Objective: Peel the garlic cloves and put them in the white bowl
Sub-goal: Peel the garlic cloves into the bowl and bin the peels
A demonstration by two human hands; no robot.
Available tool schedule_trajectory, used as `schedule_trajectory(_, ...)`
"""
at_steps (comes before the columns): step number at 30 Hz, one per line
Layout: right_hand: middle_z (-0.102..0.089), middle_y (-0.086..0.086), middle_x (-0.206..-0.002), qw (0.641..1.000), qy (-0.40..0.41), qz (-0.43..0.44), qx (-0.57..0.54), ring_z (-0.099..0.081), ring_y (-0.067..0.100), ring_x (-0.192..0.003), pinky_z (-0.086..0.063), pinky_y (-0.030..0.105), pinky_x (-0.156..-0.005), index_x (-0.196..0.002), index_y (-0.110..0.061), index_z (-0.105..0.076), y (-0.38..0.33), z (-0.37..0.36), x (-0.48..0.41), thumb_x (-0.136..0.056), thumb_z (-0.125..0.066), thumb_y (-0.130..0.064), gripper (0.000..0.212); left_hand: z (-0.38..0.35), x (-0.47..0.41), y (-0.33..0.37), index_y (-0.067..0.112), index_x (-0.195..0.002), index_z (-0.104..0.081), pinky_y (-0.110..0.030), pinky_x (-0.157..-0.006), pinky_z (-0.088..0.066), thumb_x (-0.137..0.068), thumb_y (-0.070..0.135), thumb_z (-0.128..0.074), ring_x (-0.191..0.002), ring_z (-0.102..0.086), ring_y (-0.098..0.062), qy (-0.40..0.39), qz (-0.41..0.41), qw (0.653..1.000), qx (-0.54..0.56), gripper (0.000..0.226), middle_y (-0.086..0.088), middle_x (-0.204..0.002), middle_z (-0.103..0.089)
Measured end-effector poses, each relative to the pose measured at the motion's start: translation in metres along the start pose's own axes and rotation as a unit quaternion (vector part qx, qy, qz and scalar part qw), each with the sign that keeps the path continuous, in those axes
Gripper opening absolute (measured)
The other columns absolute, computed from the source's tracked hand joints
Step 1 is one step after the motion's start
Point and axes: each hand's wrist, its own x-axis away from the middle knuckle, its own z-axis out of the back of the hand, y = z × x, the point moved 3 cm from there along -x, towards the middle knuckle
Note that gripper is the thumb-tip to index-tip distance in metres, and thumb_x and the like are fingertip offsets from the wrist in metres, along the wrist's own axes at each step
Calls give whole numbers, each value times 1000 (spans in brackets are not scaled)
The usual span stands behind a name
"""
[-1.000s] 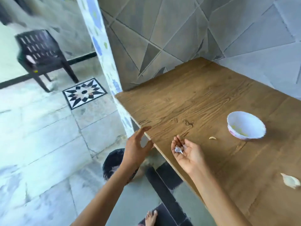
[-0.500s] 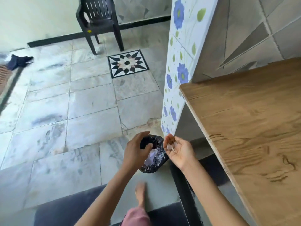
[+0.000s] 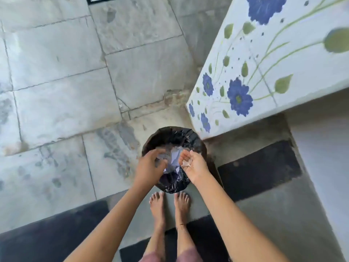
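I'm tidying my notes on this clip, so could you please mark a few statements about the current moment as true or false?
1. The left hand and right hand are both above the black-lined bin. True.
2. The right hand holds pale garlic skin. True.
3. The white bowl stands beside the bin. False: no bowl shows in this view.
4. The person wears shoes. False: the feet are bare.
5. The flowered panel is left of the bin. False: it is to the right of it.
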Motion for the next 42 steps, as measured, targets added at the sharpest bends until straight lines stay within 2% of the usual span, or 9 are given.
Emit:
schedule_trajectory(8,-59,15,-101,995,34,-56,70,-53,16,-77,-42,22,-64,-118,5,-53,63,25,-184,-103,-33,-23,38,-141,-102,-134,18,-117,-64,-21,-69,-45,-87,15,-57,-79,-59,-11,-47,85,995,38,31,-4,-116,-65)
schedule_trajectory(12,-29,7,-152,989,-4,-86,118,-31,23,-137,-30,33,-104,-143,-11,-35,77,38,-214,-100,-27,-48,58,-176,-113,-160,13,-122,-62,-29,-91,-46,-91,19,-56,-110,-58,-19,-58,107,990,70,32,-5,-120,-64)
schedule_trajectory(18,-54,10,-89,989,-22,-140,31,-51,24,-80,-39,33,-78,-116,-13,-54,82,54,-214,-95,-22,-62,63,-199,-98,-134,20,-129,-54,-1,-84,-36,-93,23,-44,-101,-53,15,-70,9,968,239,38,12,-116,-60)
schedule_trajectory(21,-59,19,-122,988,-57,-146,17,-51,31,-118,-36,41,-105,-127,-3,-50,76,51,-209,-97,-21,-57,68,-219,-95,-127,17,-137,-45,-22,-114,-20,-96,21,-37,-137,-34,-8,-123,-70,964,227,42,1,-144,-44)
schedule_trajectory(24,-34,15,-149,991,-66,-112,1,-29,29,-139,-20,41,-113,-143,-7,-34,68,52,-207,-97,-20,-56,69,-230,-112,-161,13,-140,-43,-31,-116,-16,-103,21,-32,-142,-24,-17,-115,97,984,99,40,-6,-153,-32)
schedule_trajectory(31,-50,13,-134,990,-39,-123,60,-46,28,-127,-38,36,-105,-137,-6,-41,66,52,-216,-99,-25,-50,61,-241,-101,-127,24,-141,-39,-14,-114,-14,-101,25,-34,-139,-24,-1,-137,-39,951,274,40,9,-146,-35)
schedule_trajectory(36,-39,8,-147,988,-76,-60,120,-33,25,-137,-25,37,-108,-138,-13,-43,58,62,-207,-99,-18,-51,60,-227,-107,-190,14,-138,-46,-22,-107,-21,-101,23,-38,-141,-27,-17,-173,144,970,92,39,-6,-150,-35)
schedule_trajectory(39,-49,4,-138,930,-7,64,363,-45,19,-127,-32,28,-96,-127,-16,-52,49,81,-190,-100,-36,-40,39,-203,-98,-184,16,-137,-47,-29,-101,-33,-96,23,-48,-130,-41,-22,-138,118,982,60,41,-4,-145,-42)
schedule_trajectory(42,-48,2,-139,758,13,186,624,-45,19,-127,-34,31,-99,-135,-16,-45,45,92,-169,-97,-45,-33,42,-175,-81,-160,16,-138,-44,-32,-97,-37,-93,22,-54,-127,-44,-23,-112,70,991,14,46,-4,-144,-40)
